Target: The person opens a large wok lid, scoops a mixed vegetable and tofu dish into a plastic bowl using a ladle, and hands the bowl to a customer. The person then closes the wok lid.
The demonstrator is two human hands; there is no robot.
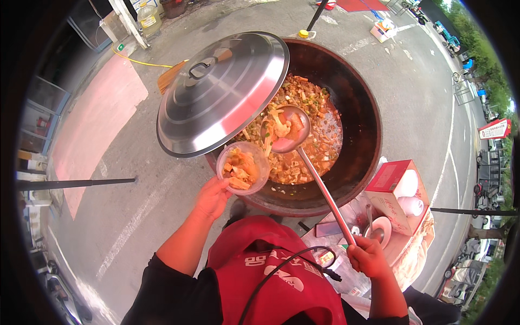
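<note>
My left hand [213,198] grips a clear plastic bowl [243,168] by its side; pieces of stew and some sauce lie in it. In my right hand [365,256] is the long handle of a metal ladle [325,189]. The ladle's bowl carries chunks of food [283,126] and hangs just right of the plastic bowl, above the stew [310,160]. That stew fills the bottom of a large, dark wok [357,118]. A domed steel lid [227,89] with a loop handle covers the wok's left part and hides what is beneath it.
At the right, a side table [351,280] bears a red and white carton [396,195] of white containers, a bowl [383,229] with a utensil and a dark phone-like slab [329,228]. A broom head [170,77] shows behind the lid. A black cable [280,264] crosses my red apron.
</note>
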